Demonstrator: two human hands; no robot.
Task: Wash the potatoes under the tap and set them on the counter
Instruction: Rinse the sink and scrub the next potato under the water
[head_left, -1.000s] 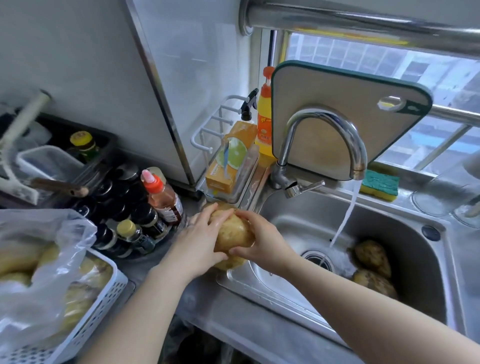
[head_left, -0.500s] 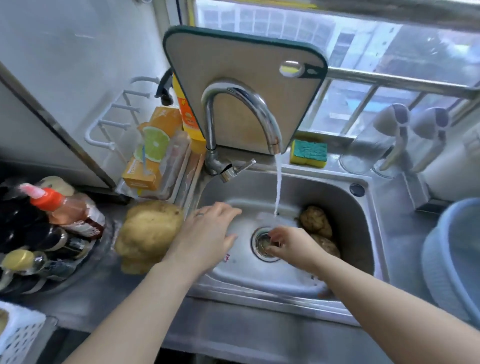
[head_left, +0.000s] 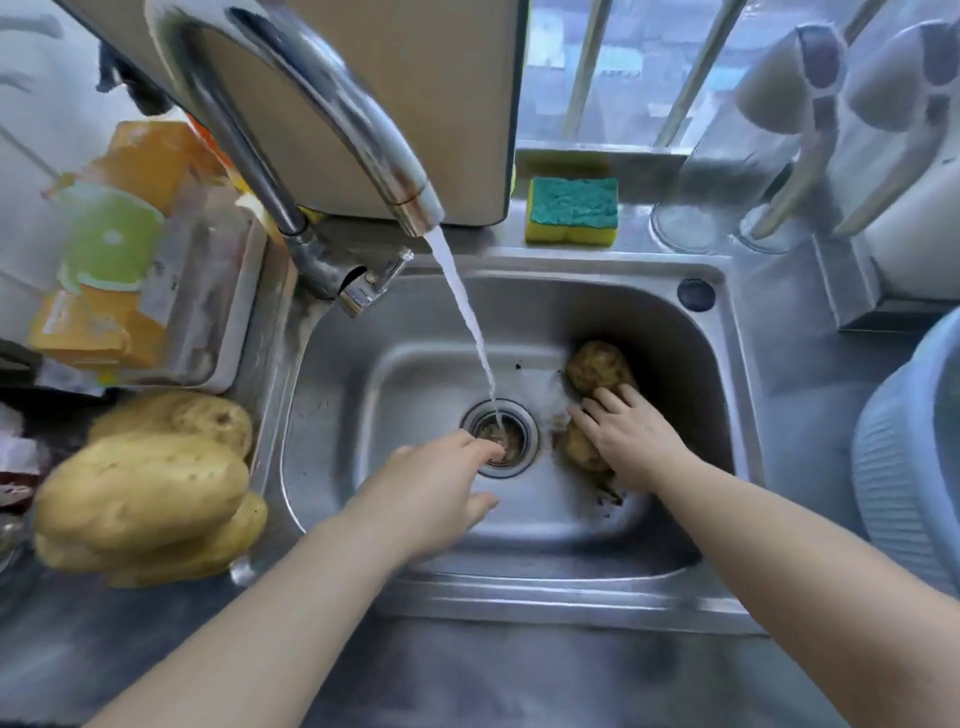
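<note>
Presently the right hand (head_left: 631, 441) lies palm-down in the basin, fingers spread and nearly straight across the nearer potato (head_left: 579, 449); it touches the potato but has not closed round it. The left hand (head_left: 436, 488) is relaxed and holds nothing, its fingertips at the drain strainer (head_left: 501, 439), where the water stream (head_left: 467, 322) lands.

Judgement: a fresh unwashed potato is being picked up. The next move calls for the right fingers to curl under it and lift it sideways into the stream, with the left hand joining to rub. Wet skin may slip.

Both sink potatoes are knobbly, brown and soil-crusted. The farther potato (head_left: 597, 366) sits just behind the nearer one, against the right wall of the sink (head_left: 405, 374), a brushed stainless basin with dirt specks.

The washed potatoes (head_left: 145, 488), smooth, pale yellow and oblong, are stacked on the counter (head_left: 519, 675) left of the sink. The curved metal tap (head_left: 311, 104) is running. A green-and-yellow sponge (head_left: 571, 210) rests on the back ledge.
</note>
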